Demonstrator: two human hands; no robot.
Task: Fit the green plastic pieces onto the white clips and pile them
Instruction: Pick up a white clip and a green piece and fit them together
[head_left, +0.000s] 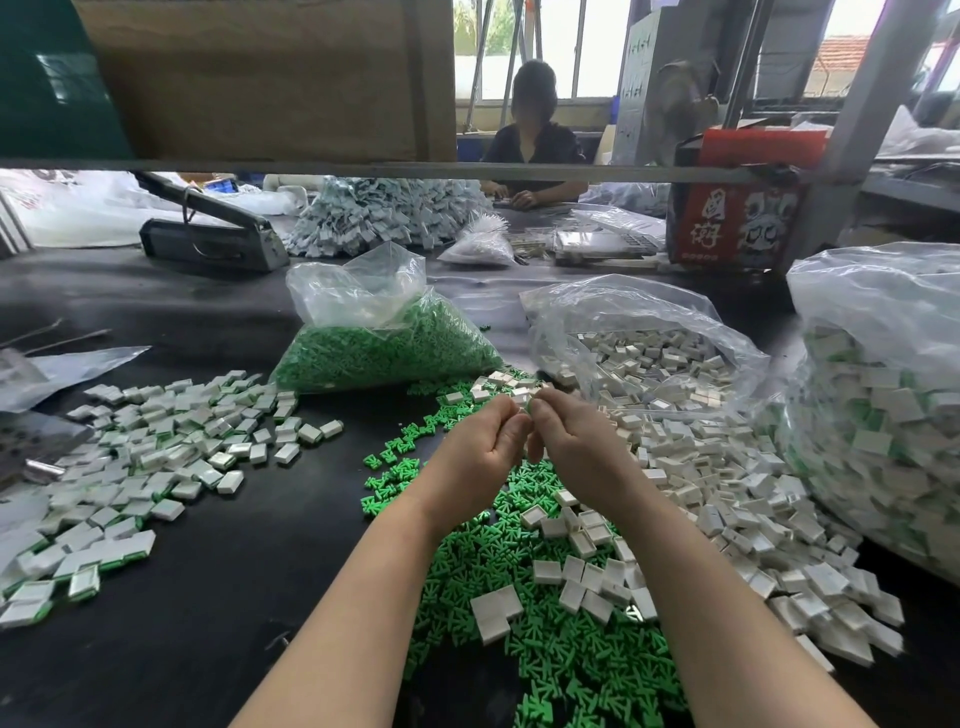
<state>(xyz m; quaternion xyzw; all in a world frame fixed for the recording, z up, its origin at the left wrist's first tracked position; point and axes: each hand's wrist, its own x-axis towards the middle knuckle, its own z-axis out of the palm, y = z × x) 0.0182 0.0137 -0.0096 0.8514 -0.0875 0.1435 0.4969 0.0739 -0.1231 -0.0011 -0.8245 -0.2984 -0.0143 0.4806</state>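
Note:
My left hand (480, 441) and my right hand (569, 436) meet above the black table, fingertips together, pinching a small white clip (521, 401) between them. Whether a green piece sits in it is hidden by my fingers. Loose green plastic pieces (524, 654) lie spread under my forearms. Loose white clips (727, 483) are heaped to the right of my hands. A pile of fitted clips with green edges (156, 457) covers the table on the left.
An open bag of green pieces (384, 348) and an open bag of white clips (649, 353) stand behind my hands. A large bag of fitted clips (883, 415) fills the right edge. A person sits across the table (532, 135), behind a low shelf rail (363, 169).

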